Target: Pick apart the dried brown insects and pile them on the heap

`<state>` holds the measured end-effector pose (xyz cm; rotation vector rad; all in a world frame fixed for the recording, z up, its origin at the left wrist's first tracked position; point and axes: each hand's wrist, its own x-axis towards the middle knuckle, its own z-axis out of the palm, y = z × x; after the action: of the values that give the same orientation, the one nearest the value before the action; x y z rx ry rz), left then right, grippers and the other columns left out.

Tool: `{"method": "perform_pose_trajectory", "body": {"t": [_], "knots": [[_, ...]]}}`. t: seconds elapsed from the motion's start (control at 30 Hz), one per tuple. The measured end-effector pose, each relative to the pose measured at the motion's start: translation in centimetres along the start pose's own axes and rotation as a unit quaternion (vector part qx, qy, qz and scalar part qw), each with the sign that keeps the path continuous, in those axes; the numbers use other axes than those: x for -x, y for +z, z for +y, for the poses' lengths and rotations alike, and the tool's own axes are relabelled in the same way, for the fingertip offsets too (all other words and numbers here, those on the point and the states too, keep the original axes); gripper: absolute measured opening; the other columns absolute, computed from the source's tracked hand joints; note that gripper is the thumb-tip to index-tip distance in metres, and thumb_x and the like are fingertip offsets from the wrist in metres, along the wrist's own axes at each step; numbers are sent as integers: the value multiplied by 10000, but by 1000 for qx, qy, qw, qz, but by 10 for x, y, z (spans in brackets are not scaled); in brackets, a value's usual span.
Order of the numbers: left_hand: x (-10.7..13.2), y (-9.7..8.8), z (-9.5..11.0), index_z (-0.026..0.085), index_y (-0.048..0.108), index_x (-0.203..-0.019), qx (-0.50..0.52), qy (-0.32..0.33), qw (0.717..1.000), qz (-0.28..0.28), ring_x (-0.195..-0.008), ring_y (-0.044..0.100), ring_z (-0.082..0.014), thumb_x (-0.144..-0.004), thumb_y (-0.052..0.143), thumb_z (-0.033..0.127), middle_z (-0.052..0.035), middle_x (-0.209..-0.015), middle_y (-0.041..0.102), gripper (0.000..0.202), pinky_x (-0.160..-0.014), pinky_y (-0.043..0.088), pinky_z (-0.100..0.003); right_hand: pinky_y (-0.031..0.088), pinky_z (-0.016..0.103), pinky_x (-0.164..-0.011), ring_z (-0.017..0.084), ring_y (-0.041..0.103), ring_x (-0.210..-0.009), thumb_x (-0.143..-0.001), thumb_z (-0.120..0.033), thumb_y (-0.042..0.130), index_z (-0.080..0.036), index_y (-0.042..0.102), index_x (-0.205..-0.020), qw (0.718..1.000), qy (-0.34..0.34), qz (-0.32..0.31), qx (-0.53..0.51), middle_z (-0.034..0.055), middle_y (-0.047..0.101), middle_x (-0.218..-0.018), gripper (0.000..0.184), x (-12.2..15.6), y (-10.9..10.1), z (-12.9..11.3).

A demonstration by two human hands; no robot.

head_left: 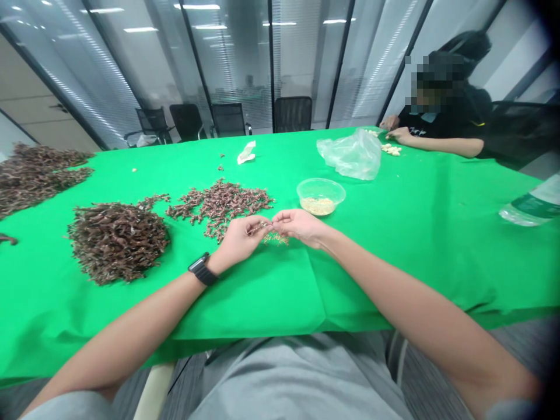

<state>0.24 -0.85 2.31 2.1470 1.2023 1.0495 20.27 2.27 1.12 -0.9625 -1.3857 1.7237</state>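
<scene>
Dried brown stalks (118, 242) form the largest mass near the hands that I see over the head feed: a rounded mound left of the left hand (242, 239), clear of its fingers. Next, a flatter loose heap (223, 201) lies just beyond that hand, nearer to it than to the right hand (300, 226), and seems longest left to right. Just past the right hand stands a clear bowl (321, 195) with pale grains (318, 206) inside. Between the two hands, the left fingers pinch a small brown piece (258, 227); the right fingertips meet it, though whether they grip I cannot tell. Its direction and long axis I cannot read, since fingers cover it. Tiniest are yellowish bits (277, 239), just below the fingertips.
</scene>
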Motion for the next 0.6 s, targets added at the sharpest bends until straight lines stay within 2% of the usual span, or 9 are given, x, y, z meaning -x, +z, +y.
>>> {"method": "perform_pose_trajectory", "body": {"t": [0.1, 0.2, 0.37, 0.6], "knots": [[0, 2, -2, 169, 762, -923, -19, -7, 1000, 19, -535, 381, -117, -916, 638, 415, 31, -568, 508, 276, -527, 270, -253, 433, 228, -585, 94, 563, -624, -754, -401, 846, -142, 717, -801, 999, 16, -13, 26, 41, 712, -753, 292, 0, 2, 0], [0, 4, -5, 163, 751, -915, -23, -22, 999, 31, -539, 371, -113, -924, 628, 407, 42, -561, 468, 274, -528, 260, -251, 453, 228, -600, 104, 582, -650, -822, -391, 787, -147, 711, -789, 999, 22, -16, 31, 56, 725, -778, 257, 0, 3, 0], [-1, 6, -8, 166, 738, -897, -18, -28, 999, 31, -532, 337, -112, -916, 637, 439, 54, -548, 412, 292, -521, 240, -254, 409, 215, -559, 90, 544, -619, -825, -325, 767, -150, 688, -769, 999, 25, -9, 47, 40, 707, -754, 200, 0, 5, 0], [0, 5, -9, 173, 705, -917, 3, -35, 999, 25, -529, 332, -115, -924, 630, 443, 57, -551, 402, 280, -518, 238, -250, 369, 220, -537, 82, 515, -601, -807, -356, 757, -162, 670, -809, 999, 12, -11, 43, 11, 671, -755, 212, 1, 5, -2]]}}
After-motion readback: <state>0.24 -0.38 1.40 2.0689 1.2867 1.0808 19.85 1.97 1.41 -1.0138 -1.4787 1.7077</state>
